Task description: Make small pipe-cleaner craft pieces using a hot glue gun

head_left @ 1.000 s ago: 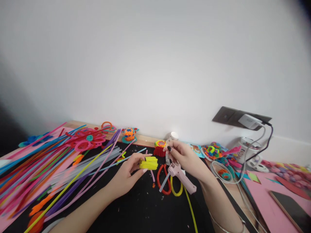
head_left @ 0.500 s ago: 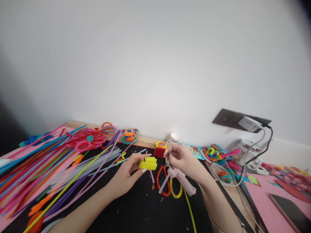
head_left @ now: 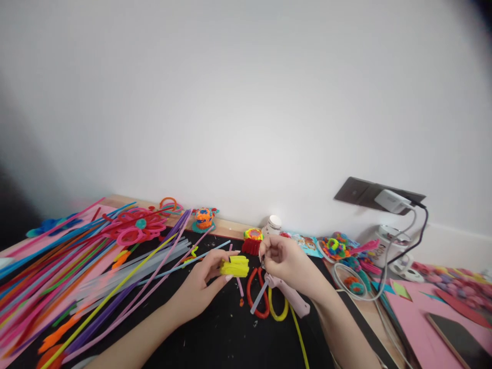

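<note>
My left hand (head_left: 205, 277) is closed around a short bundle of yellow pipe cleaners (head_left: 235, 266), gripped at its left end between thumb and fingers. To its right, my right hand (head_left: 282, 259) is pinched shut on something small, mostly hidden by the fingers. Just under that hand lies a pale pink glue gun (head_left: 294, 299) with a translucent glue stick (head_left: 259, 298) sticking out. Beside the gun are a red loop (head_left: 249, 292) and a yellow loop (head_left: 284, 312) on the black mat (head_left: 223, 338). A red and yellow fuzzy piece (head_left: 252, 243) stands behind.
Many coloured pipe cleaners (head_left: 57, 277) spread over the left side, near a pink fuzzy flower (head_left: 141, 224). A white bottle (head_left: 273, 223) stands by the wall. White cables (head_left: 380, 287), a white cup (head_left: 392, 246) and a phone (head_left: 457, 335) on pink sheets are at right.
Both hands keep nearly the same place and hold. The right fingers have shifted slightly down and left, covering more of the small thing. The view has tilted a little.
</note>
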